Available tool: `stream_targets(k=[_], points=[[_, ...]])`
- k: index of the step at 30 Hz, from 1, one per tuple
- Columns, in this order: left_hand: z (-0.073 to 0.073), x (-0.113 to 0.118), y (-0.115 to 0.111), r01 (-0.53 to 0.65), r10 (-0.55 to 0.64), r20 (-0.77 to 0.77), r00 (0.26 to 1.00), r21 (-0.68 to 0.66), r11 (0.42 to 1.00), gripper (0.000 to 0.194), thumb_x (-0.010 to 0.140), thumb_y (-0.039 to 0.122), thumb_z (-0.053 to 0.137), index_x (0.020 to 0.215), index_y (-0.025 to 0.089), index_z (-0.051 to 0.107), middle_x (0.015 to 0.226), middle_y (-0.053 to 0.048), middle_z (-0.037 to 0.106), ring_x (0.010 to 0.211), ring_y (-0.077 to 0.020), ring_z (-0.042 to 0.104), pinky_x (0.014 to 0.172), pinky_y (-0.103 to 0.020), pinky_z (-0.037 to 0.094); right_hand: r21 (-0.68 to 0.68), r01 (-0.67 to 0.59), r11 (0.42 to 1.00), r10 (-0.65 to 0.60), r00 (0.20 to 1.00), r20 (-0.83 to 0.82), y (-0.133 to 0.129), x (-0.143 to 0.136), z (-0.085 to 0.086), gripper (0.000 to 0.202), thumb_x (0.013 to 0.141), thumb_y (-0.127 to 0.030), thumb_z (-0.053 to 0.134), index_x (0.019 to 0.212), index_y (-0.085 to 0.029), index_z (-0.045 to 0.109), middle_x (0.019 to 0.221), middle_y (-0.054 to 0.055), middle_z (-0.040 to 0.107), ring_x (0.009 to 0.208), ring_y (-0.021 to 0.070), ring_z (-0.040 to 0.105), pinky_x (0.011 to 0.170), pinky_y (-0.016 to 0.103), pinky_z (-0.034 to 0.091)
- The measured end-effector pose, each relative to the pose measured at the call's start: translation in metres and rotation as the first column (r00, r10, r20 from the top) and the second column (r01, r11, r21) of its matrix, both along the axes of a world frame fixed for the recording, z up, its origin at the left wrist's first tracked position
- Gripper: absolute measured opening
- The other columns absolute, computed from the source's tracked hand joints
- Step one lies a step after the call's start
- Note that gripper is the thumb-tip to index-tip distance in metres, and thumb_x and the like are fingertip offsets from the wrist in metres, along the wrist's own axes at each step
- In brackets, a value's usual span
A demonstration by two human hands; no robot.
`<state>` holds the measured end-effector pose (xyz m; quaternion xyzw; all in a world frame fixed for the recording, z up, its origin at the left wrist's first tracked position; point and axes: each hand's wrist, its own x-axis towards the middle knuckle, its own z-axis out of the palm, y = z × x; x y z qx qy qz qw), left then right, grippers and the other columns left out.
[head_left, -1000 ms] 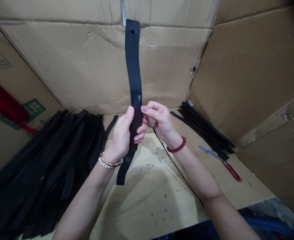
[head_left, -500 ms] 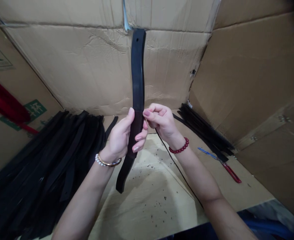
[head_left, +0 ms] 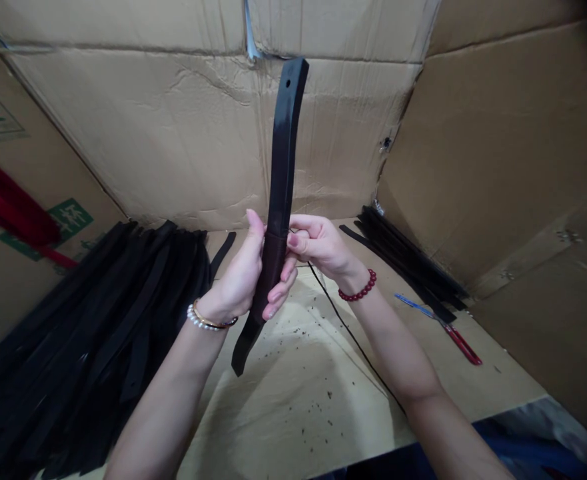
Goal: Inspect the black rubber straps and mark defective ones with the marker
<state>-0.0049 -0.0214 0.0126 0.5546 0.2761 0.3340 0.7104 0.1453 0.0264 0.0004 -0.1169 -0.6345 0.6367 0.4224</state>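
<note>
A long, curved black strip [head_left: 284, 147] with a hole near its top end stands nearly upright, leaning a little to the right. My left hand [head_left: 246, 273] is wrapped round its lower half, thumb raised on the near left side and fingers behind. Dark brown cord wrapping [head_left: 271, 270] covers the gripped stretch. At the strip's right edge my right hand [head_left: 318, 247] is closed in a pinch on a thin dark cord [head_left: 346, 327]. The cord trails down past my right forearm. The exact pinch point is partly hidden by the fingers.
Many black strips lie piled [head_left: 98, 333] at the left, and a smaller stack [head_left: 408, 260] sits at the back right. A blue-and-red tool [head_left: 443, 323] lies on the table's right side. Cardboard walls [head_left: 198, 133] enclose the back and sides. Dark crumbs dot the tabletop [head_left: 293, 413].
The black strip has tilted, its top end moving right, and turned slightly. My left thumb has lifted off its face. My right hand stays at the strip's right edge, slightly lower.
</note>
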Motion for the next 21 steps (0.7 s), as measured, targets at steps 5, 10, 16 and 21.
stream_targets(k=[5,10,16,21], points=[[-0.002,0.006,0.004,-0.245,0.246,0.009,0.969,0.127,0.961,0.081,0.077,0.091,0.023,0.064,0.018,0.056,0.042,0.000,0.048,0.033,-0.0135,0.053,0.031,-0.022,0.039,-0.024,0.193,0.981,-0.194,0.978,-0.080,0.002,-0.006,-0.001,0.037,0.073,-0.042,0.084,0.074,-0.016,0.057,0.050,-0.004,0.066,0.041,0.0101,0.063,0.043,0.018,0.050],[-0.007,0.009,0.009,-0.528,0.509,0.151,0.848,0.334,0.781,0.042,0.088,0.058,0.062,0.084,0.015,0.060,0.071,-0.002,0.066,0.054,-0.0091,0.061,0.051,-0.019,0.051,0.044,0.321,0.946,-0.309,0.935,-0.175,0.005,-0.012,-0.004,0.035,0.078,-0.041,0.080,0.074,-0.018,0.053,0.048,-0.006,0.063,0.037,0.0109,0.059,0.038,0.021,0.049],[-0.006,0.004,0.004,-0.424,0.392,0.163,0.905,0.284,0.860,0.049,0.095,0.060,0.047,0.077,0.016,0.059,0.054,0.001,0.057,0.036,-0.0090,0.052,0.034,-0.020,0.039,-0.004,0.207,0.978,-0.205,0.966,-0.159,0.005,-0.011,-0.003,0.034,0.076,-0.041,0.081,0.092,-0.015,0.065,0.048,-0.009,0.057,0.037,0.0026,0.046,0.035,0.015,0.023],[-0.003,-0.002,0.000,-0.268,0.257,0.089,0.962,0.163,0.949,0.060,0.090,0.072,0.043,0.073,0.017,0.058,0.044,0.003,0.050,0.027,-0.0095,0.045,0.028,-0.020,0.033,-0.037,0.057,0.998,-0.060,0.993,-0.098,0.006,-0.004,-0.003,0.041,0.071,-0.044,0.084,0.093,-0.015,0.068,0.052,-0.007,0.061,0.039,0.0031,0.046,0.037,0.016,0.027]])
